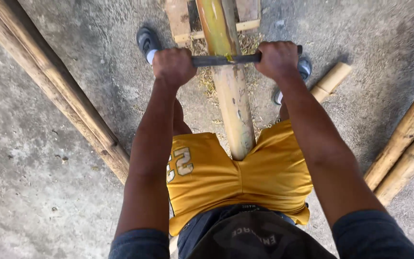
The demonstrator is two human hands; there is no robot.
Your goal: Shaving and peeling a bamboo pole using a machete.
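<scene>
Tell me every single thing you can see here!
bamboo pole: one, yellow-tan, running up the middle between the legs
blade: one, dark, lying across the pole
long poles: several, brown, on the floor at left and right
short bamboo piece: one, tan, right of the pole
wooden frame: one, pale, top, under the pole
shavings: scattered, straw-coloured, under the blade
floor: grey concrete
shorts: yellow
shoes: two, dark
left hand: grips the blade's left end
right hand: grips its right end
</scene>
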